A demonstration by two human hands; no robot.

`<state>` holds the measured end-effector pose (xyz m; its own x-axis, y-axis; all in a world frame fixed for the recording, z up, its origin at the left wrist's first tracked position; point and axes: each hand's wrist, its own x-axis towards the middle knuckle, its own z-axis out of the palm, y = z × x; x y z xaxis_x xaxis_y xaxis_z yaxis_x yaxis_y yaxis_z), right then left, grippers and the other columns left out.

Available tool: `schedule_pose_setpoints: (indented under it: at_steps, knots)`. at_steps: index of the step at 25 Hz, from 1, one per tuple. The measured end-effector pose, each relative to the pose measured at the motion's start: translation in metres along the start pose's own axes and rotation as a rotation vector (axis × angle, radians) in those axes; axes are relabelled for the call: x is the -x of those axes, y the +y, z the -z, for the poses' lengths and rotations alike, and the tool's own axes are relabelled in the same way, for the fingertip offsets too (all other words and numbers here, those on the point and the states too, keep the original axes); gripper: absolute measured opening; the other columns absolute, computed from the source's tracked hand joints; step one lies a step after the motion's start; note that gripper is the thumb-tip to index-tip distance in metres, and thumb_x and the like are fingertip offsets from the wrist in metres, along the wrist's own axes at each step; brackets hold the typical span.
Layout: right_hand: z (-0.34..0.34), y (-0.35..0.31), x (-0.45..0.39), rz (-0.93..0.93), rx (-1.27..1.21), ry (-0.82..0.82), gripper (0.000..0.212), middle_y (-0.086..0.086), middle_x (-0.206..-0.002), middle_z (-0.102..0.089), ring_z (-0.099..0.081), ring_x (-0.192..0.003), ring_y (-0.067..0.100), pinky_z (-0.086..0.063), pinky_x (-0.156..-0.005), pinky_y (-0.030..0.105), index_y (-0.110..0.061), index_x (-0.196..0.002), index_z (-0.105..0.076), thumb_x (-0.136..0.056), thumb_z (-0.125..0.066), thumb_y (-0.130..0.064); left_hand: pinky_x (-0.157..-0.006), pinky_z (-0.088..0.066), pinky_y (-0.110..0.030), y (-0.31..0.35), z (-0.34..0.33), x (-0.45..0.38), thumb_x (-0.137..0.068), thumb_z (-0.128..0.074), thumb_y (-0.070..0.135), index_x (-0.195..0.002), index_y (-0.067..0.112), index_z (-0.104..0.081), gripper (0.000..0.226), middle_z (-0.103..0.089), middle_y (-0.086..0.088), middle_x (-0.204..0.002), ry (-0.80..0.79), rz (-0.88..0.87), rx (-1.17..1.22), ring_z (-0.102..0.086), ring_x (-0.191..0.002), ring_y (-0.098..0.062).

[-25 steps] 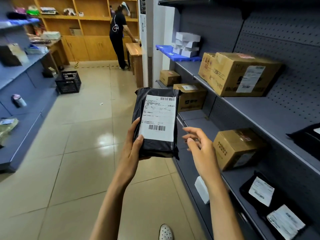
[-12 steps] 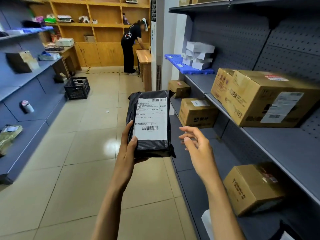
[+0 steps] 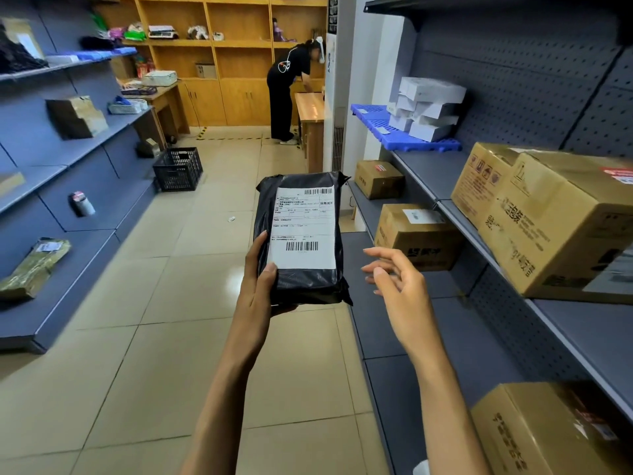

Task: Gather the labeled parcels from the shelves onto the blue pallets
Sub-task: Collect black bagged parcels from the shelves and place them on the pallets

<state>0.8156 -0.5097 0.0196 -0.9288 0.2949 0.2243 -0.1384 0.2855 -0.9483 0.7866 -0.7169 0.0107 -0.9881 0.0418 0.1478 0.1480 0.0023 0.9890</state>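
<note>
My left hand grips a black plastic parcel with a white barcode label, held upright in front of me over the aisle. My right hand hovers just right of the parcel with loosely spread fingers and holds nothing. A blue pallet lies on the right shelf further ahead, with several white boxes stacked on it. Brown labeled cartons sit on the grey right-hand shelves, one close to my right hand.
Grey shelves on the left carry a green packet and a brown parcel. A black crate stands on the tiled floor. A person in black bends over a wooden table at the aisle's far end.
I have walked forward along the aisle; the right-hand cartons have come nearer. The parcel stays in my left hand and my right hand stays beside it.
</note>
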Motion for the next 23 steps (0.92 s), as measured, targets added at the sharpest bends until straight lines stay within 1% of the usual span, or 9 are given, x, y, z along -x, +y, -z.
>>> schedule_pose_setpoints:
  at_steps: [3,6,11,13,15,18,23]
  knots:
    - [-0.012,0.012,-0.024,-0.029,0.012,-0.03,0.032,-0.009,-0.1,-0.071,-0.069,-0.098,0.009,-0.056,-0.093,0.045,-0.033,-0.114,-0.066,-0.1,-0.049,-0.009,-0.071,-0.059,-0.024,-0.011,-0.001,-0.028,-0.112,-0.034,0.025,-0.148,0.053,-0.035,0.045,-0.052,0.033,-0.136,0.01,0.014,-0.001,-0.066,-0.112,-0.009]
    - [-0.023,0.021,-0.052,-0.046,0.026,-0.041,0.03,-0.009,-0.102,-0.071,-0.068,-0.1,0.01,-0.056,-0.094,0.044,-0.033,-0.115,-0.065,-0.101,-0.049,-0.012,-0.072,-0.059,-0.024,-0.022,-0.001,-0.058,-0.112,-0.034,0.025,-0.149,0.051,-0.035,0.046,-0.052,0.029,-0.139,0.013,0.019,-0.001,-0.066,-0.112,-0.008]
    - [-0.053,0.023,-0.124,-0.051,0.019,-0.02,0.03,-0.008,-0.104,-0.071,-0.069,-0.099,0.009,-0.057,-0.094,0.042,-0.033,-0.115,-0.065,-0.101,-0.049,-0.011,-0.073,-0.059,-0.024,-0.026,0.009,-0.137,-0.111,-0.037,0.03,-0.147,0.053,-0.035,0.043,-0.054,0.04,-0.131,-0.021,0.013,0.002,-0.066,-0.112,-0.003]
    - [-0.074,0.024,-0.157,-0.06,0.026,-0.019,0.031,-0.009,-0.102,-0.071,-0.069,-0.099,0.009,-0.057,-0.093,0.042,-0.036,-0.112,-0.065,-0.101,-0.049,-0.011,-0.073,-0.059,-0.024,-0.027,0.018,-0.177,-0.111,-0.038,0.031,-0.147,0.054,-0.035,0.043,-0.054,0.042,-0.129,-0.037,0.016,0.006,-0.066,-0.114,-0.006]
    - [-0.093,0.024,-0.185,-0.06,0.029,-0.02,0.031,-0.01,-0.1,-0.071,-0.069,-0.098,0.008,-0.057,-0.092,0.042,-0.036,-0.112,-0.065,-0.101,-0.049,-0.012,-0.073,-0.06,-0.025,-0.03,0.027,-0.214,-0.109,-0.039,0.036,-0.147,0.056,-0.034,0.043,-0.053,0.036,-0.135,-0.05,0.02,0.014,-0.065,-0.117,-0.011]
    - [-0.123,0.025,-0.237,-0.067,0.028,0.003,0.032,-0.01,-0.1,-0.071,-0.069,-0.097,0.006,-0.057,-0.092,0.041,-0.036,-0.111,-0.065,-0.101,-0.049,-0.011,-0.074,-0.06,-0.026,-0.035,0.044,-0.277,-0.098,-0.039,0.047,-0.146,0.058,-0.035,0.049,-0.05,0.028,-0.144,-0.082,0.015,0.0,-0.063,-0.122,-0.015]
    - [-0.171,0.033,-0.309,-0.084,0.04,0.028,0.034,-0.009,-0.097,-0.07,-0.069,-0.095,0.007,-0.057,-0.092,0.045,-0.042,-0.107,-0.063,-0.101,-0.049,-0.011,-0.074,-0.061,-0.026,-0.053,0.065,-0.367,-0.097,-0.039,0.046,-0.146,0.059,-0.035,0.05,-0.047,0.023,-0.149,-0.115,0.015,-0.013,-0.061,-0.124,-0.017]
